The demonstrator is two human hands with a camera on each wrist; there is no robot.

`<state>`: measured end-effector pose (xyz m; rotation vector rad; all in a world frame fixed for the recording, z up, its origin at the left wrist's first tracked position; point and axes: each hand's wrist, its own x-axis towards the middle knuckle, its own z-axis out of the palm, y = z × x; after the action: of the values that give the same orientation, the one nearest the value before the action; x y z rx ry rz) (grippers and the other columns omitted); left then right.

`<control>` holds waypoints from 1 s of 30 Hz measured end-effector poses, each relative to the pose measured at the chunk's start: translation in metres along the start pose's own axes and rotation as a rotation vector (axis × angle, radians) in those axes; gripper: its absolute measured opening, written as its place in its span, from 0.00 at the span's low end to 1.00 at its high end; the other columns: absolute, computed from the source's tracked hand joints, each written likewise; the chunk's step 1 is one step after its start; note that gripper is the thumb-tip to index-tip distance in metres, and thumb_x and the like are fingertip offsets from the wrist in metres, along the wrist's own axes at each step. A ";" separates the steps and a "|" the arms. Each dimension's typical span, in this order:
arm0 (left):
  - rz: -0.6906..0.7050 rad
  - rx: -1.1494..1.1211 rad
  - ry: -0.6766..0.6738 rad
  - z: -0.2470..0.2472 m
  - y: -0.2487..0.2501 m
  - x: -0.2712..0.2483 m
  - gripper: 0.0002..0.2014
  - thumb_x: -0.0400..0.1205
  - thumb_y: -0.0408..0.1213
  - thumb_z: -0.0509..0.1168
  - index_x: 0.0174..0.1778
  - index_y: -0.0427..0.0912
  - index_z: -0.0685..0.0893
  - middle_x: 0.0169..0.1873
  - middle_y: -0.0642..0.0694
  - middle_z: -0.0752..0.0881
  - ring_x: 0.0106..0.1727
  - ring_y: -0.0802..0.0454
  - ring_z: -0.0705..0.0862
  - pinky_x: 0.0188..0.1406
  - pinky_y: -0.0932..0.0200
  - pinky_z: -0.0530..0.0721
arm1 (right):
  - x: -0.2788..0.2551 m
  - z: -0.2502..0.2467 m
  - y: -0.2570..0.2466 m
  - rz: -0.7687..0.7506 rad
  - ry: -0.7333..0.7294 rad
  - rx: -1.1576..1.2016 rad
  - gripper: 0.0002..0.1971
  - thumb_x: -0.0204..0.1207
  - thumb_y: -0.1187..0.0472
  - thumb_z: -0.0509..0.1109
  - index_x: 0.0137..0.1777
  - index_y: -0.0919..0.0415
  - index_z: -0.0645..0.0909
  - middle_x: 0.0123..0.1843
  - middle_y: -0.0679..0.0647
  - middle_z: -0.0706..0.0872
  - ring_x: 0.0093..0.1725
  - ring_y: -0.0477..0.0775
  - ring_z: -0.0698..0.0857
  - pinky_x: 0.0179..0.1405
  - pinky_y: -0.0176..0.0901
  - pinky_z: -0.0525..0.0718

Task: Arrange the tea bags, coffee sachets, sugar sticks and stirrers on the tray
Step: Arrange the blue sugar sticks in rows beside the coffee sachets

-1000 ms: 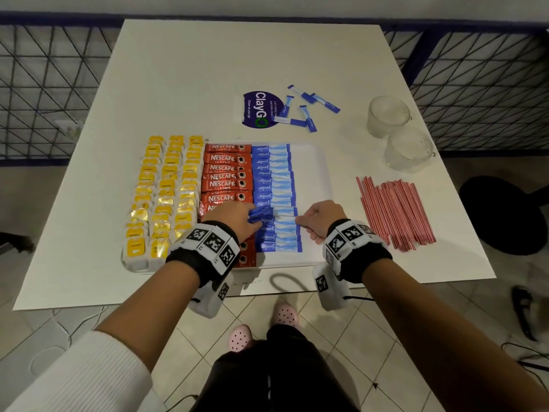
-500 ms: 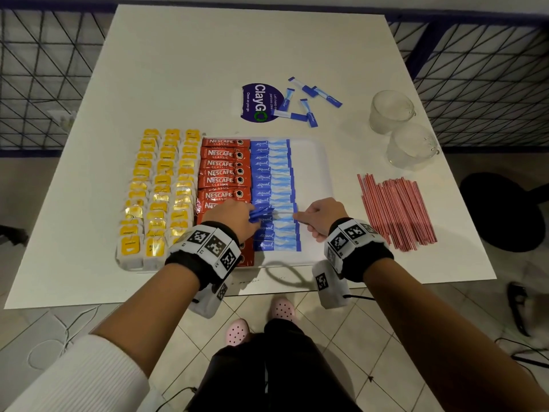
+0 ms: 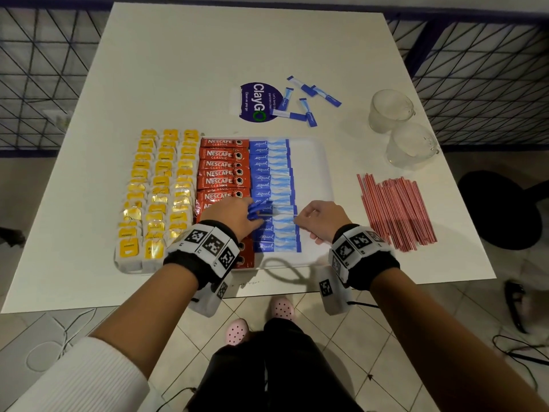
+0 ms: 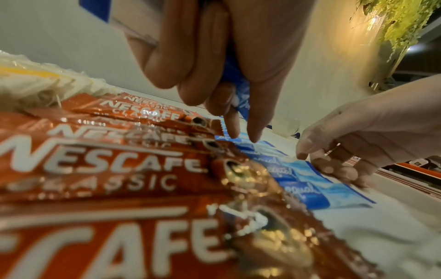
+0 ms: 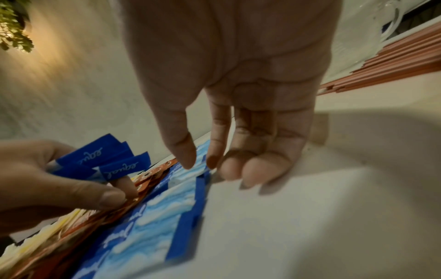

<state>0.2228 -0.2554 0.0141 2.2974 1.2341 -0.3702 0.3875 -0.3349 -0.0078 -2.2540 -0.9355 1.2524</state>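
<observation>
Your left hand (image 3: 234,214) grips the spare sugar sticks (image 3: 259,208). Your right hand (image 3: 319,217) pinches the end of a row stick (image 3: 282,218) on the tray (image 3: 312,162). Neither hand has shifted in the last second, so alignment continues. The stirrers (image 3: 395,209) remain off-tray.

Tea bags (image 3: 157,191), coffee sachets (image 3: 222,168) and sugar sticks (image 3: 273,173) are lined in columns on the tray (image 3: 312,173); stirrers (image 3: 395,209) are piled beside it.

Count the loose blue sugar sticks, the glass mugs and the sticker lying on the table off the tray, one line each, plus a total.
Loose sugar sticks: 5
Glass mugs: 2
ClayGo sticker: 1
Total: 8
</observation>
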 end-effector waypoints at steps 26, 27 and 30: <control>0.019 0.102 -0.004 0.010 0.005 0.006 0.15 0.83 0.49 0.60 0.56 0.42 0.78 0.52 0.44 0.83 0.51 0.47 0.80 0.45 0.57 0.74 | -0.004 0.010 0.000 -0.180 0.027 -0.188 0.07 0.75 0.58 0.71 0.39 0.54 0.76 0.27 0.41 0.68 0.27 0.43 0.70 0.40 0.40 0.72; 0.016 0.100 -0.005 0.011 0.005 0.006 0.15 0.83 0.49 0.60 0.56 0.42 0.78 0.52 0.44 0.83 0.52 0.47 0.81 0.45 0.57 0.74 | -0.004 0.010 0.000 -0.179 0.028 -0.187 0.07 0.75 0.57 0.71 0.39 0.54 0.76 0.27 0.40 0.68 0.27 0.44 0.70 0.40 0.40 0.72; 0.016 0.089 0.003 0.011 0.004 0.005 0.15 0.83 0.49 0.60 0.57 0.42 0.78 0.52 0.44 0.83 0.53 0.46 0.81 0.46 0.56 0.75 | -0.004 0.010 -0.001 -0.181 0.030 -0.180 0.08 0.75 0.57 0.71 0.38 0.53 0.75 0.28 0.40 0.68 0.28 0.43 0.70 0.41 0.40 0.72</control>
<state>0.2290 -0.2603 0.0040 2.3819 1.2229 -0.4245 0.3774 -0.3374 -0.0097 -2.2544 -1.2543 1.0916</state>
